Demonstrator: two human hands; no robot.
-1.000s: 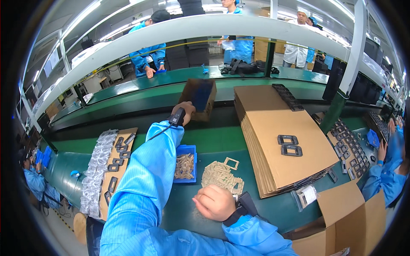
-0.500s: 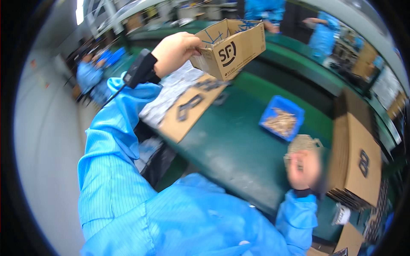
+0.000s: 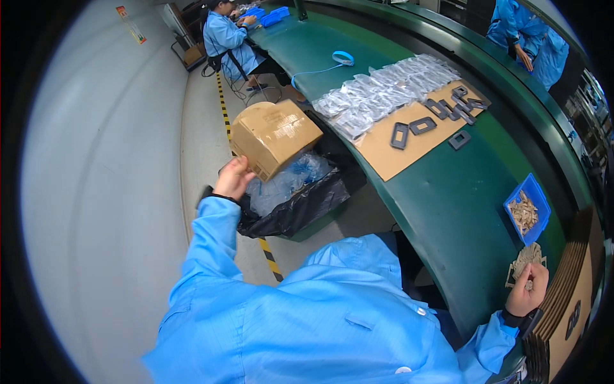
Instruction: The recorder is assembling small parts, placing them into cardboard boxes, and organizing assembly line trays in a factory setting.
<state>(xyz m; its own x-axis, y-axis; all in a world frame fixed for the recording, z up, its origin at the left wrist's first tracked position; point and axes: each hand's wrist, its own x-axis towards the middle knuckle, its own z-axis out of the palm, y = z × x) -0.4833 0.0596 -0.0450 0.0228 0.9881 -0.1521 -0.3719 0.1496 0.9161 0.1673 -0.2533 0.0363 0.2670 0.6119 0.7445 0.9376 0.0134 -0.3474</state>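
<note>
My left hand (image 3: 235, 178) grips the lower edge of a brown cardboard box (image 3: 279, 132). The box is overturned, its taped bottom facing up, above a bin lined with a black plastic bag (image 3: 289, 214). Clear plastic with some blue in it (image 3: 297, 176) fills the bag; the box's opening is hidden from me. At the right end of the bench, my right hand (image 3: 529, 289) is closed, fingers curled, at a pile of thin beige lattice pieces (image 3: 528, 256). Whatever its fingertips hold is too small to make out.
On the green bench (image 3: 441, 221), a blue tray (image 3: 541, 198) holds small tan pieces. Black rectangular frames (image 3: 422, 125) lie on a cardboard sheet (image 3: 384, 153) beside clear bags (image 3: 384, 89). Folded cartons (image 3: 569, 301) stand at right. A co-worker (image 3: 229, 41) sits at the far left.
My left hand has swung the box from over the bench leftward to the bin and turned it over; the blue sticks inside no longer show. My right hand stays by the beige pieces.
</note>
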